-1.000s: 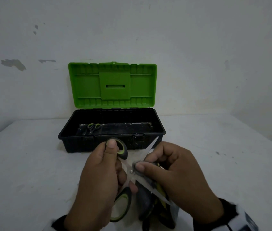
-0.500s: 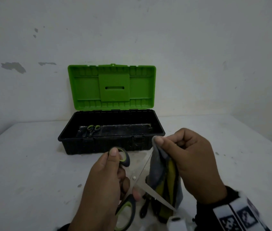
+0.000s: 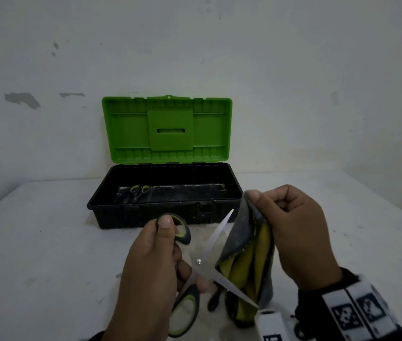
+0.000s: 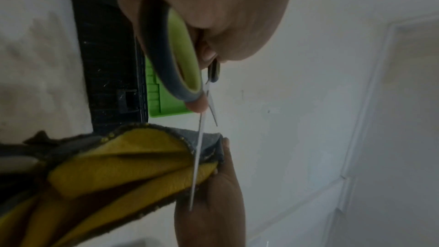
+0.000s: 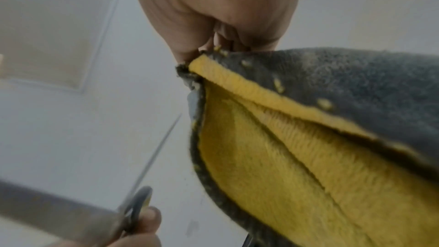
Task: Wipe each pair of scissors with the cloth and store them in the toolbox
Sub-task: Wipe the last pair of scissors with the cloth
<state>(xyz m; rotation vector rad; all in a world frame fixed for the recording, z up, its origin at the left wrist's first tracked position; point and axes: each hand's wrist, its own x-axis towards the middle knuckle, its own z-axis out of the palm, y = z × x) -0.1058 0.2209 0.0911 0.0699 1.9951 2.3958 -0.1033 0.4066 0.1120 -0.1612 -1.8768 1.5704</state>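
One pair of scissors [image 3: 139, 191] lies in the open toolbox [image 3: 165, 207] on the table [image 3: 35, 242].
Nearer, the left hand [image 3: 150, 271] grips open scissors [image 3: 205, 252] by stiff handles, safest away from sharp blades; the right hand [image 3: 293, 232] pinches a soft, limp cloth [image 3: 246, 242] beside them.

A white table [image 3: 47, 242] carries everything, its top marked with small dark specks. An open toolbox [image 3: 165, 210], black with a raised green lid, sits on it near the wall.
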